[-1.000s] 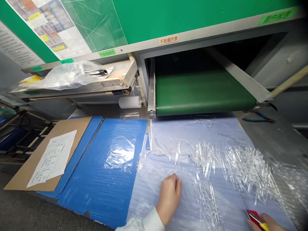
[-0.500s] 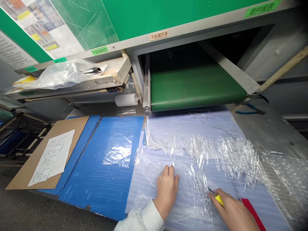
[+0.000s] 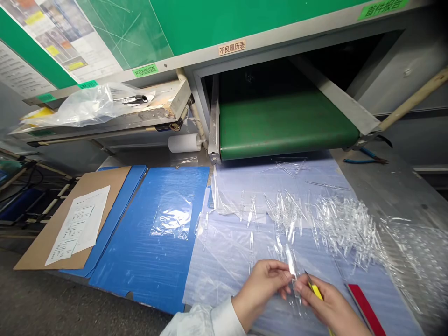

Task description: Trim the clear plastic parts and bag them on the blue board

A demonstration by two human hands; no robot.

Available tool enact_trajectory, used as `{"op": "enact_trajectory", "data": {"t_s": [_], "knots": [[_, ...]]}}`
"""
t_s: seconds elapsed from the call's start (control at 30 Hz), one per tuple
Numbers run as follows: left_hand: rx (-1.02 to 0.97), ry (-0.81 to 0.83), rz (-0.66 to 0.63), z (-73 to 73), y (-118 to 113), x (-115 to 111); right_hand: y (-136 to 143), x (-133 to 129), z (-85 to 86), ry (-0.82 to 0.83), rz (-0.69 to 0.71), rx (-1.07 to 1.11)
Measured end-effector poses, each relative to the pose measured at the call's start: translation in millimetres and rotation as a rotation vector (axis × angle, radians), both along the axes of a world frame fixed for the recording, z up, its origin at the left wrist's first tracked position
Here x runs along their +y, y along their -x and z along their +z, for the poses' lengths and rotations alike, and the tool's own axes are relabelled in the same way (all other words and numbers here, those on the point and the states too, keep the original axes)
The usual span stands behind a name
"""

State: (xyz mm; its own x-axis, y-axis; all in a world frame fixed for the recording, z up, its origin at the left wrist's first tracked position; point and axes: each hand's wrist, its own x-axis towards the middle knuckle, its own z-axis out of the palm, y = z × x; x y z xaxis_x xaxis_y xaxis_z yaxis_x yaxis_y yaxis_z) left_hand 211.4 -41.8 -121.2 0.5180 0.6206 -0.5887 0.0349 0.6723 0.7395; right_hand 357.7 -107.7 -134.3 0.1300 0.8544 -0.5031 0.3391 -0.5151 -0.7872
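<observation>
Part (image 3: 290, 257) in left hand (image 3: 268, 282)

Clear plastic, pinched between left thumb and fingers, over bluish sheet (image 3: 224, 291). Right hand (image 3: 324, 298) closed round yellow-handled tool (image 3: 317, 291), fingertips right by the part; can't tell if they grip it too. Similar clear parts (image 3: 350, 228) heaped on the sheet beyond. Red strip (image 3: 366, 308) just beside right hand, green conveyor belt (image 3: 287, 126) at the back.
</observation>
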Motion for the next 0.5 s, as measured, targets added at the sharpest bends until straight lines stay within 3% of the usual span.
{"op": "enact_trajectory", "data": {"t_s": [0.1, 0.23, 0.5], "knots": [[-0.138, 0.146, 0.090, 5.8, -1, 3, 15, -1, 7.9, 0.011, 0.001, 0.149], [-0.184, 0.174, 0.215, 14.6, 2, 3, 22, 3, 16.8, 0.004, 0.021, 0.258], [-0.181, 0.115, 0.206, 34.6, 11, 6, 31, 3, 32.5, -0.066, -0.009, 0.294]]}}
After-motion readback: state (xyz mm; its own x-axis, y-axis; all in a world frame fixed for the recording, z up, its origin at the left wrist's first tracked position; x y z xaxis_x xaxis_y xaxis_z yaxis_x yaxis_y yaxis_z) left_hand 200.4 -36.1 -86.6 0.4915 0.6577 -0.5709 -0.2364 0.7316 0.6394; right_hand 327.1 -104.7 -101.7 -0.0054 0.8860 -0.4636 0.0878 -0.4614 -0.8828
